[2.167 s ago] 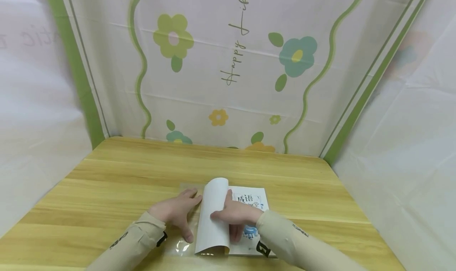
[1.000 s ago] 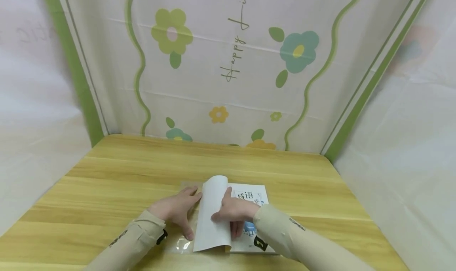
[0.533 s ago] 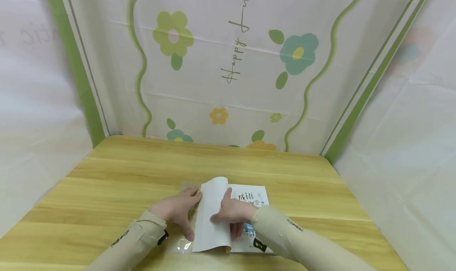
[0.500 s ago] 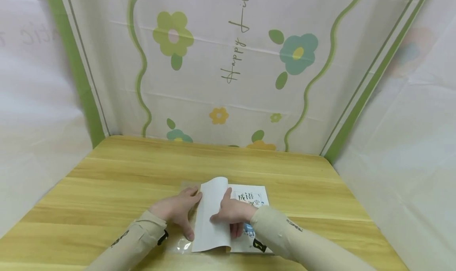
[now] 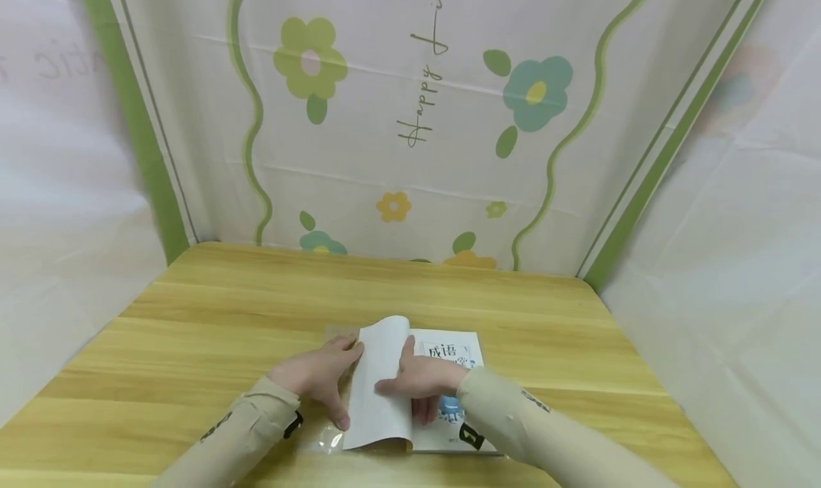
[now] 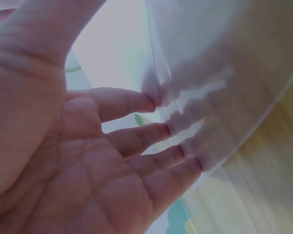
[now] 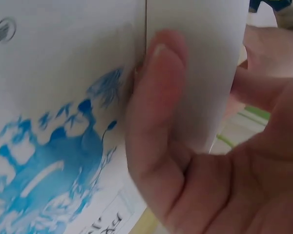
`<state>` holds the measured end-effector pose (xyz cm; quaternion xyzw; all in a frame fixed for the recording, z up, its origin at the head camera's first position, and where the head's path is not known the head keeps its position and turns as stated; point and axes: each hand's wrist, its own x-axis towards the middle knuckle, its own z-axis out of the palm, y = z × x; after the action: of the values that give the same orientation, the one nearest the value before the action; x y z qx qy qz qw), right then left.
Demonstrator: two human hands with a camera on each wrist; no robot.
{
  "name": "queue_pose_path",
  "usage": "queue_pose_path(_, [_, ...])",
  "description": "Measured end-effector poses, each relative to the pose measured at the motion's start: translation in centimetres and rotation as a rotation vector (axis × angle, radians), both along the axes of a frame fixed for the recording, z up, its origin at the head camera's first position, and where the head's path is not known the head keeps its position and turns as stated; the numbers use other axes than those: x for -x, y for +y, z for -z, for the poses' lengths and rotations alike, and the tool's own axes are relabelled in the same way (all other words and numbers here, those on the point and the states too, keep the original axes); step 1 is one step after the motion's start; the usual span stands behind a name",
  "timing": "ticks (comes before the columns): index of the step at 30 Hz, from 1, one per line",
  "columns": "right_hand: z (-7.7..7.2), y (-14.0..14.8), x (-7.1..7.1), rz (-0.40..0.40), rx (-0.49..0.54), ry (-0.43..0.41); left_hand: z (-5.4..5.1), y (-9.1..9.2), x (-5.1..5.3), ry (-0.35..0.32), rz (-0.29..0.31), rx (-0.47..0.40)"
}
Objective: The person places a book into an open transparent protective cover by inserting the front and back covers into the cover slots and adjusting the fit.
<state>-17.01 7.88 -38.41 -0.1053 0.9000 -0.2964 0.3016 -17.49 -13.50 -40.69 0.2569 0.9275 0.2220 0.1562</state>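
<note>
An opened book (image 5: pixel 452 434), with dark characters and blue print on its page, lies at the table's front middle. Its white cover flap (image 5: pixel 375 417) curves up and over to the left. My right hand (image 5: pixel 423 381) holds this flap: the thumb lies on its left face, the other fingers on the page side, partly curled near the fold in the right wrist view. My left hand (image 5: pixel 323 377) spreads over a clear plastic sheet (image 5: pixel 314 442). Its fingertips touch the plastic in the left wrist view (image 6: pixel 254 87). The flap's left edge lies beside the left thumb.
The wooden table (image 5: pixel 224 310) extends behind and to both sides of the book. A white cloth with printed flowers (image 5: pixel 410 174) hangs along its back edge, and pale cloth walls (image 5: pixel 725 246) close off both sides.
The white flap's left edge has shifted slightly left over the plastic, toward the left thumb. The left hand stays in place; the right hand has barely moved.
</note>
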Motion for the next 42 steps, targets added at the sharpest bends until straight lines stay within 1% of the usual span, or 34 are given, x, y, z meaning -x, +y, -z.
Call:
queue_pose_path(2, [0.0,0.5,0.4,-0.028,0.037,-0.053,0.0,0.0,0.0,-0.002,-0.001,-0.006])
queue_pose_path(4, [0.0,0.8,0.7,-0.048,0.072,-0.088,-0.1,0.1,0.0,-0.004,-0.003,-0.013])
queue_pose_path(7, [0.0,1.0,0.7,-0.058,0.100,-0.106,-0.2,0.1,-0.1,-0.005,-0.007,-0.019])
queue_pose_path(12, [0.0,0.8,0.4,-0.042,0.094,-0.080,-0.4,0.2,-0.1,0.000,-0.011,-0.006])
queue_pose_path(18, [-0.1,0.5,0.2,-0.035,0.060,-0.050,-0.2,0.3,-0.1,0.000,-0.013,0.005])
queue_pose_path(23, [-0.3,0.1,0.0,-0.022,0.017,-0.031,-0.1,0.3,0.1,0.001,0.008,0.018])
queue_pose_path(27, [-0.2,-0.1,0.0,-0.013,0.006,-0.016,-0.1,0.3,0.2,0.015,0.025,0.023])
queue_pose_path(31, [-0.1,0.1,0.2,-0.025,0.039,-0.040,-0.2,0.2,0.1,0.010,0.020,0.018])
queue_pose_path(37, [0.3,1.0,0.9,-0.091,0.108,-0.113,-0.5,0.2,0.1,-0.010,0.006,0.015])
queue_pose_path(42, [0.1,1.1,1.1,-0.100,0.137,-0.136,-0.5,0.2,0.1,-0.011,0.002,0.008])
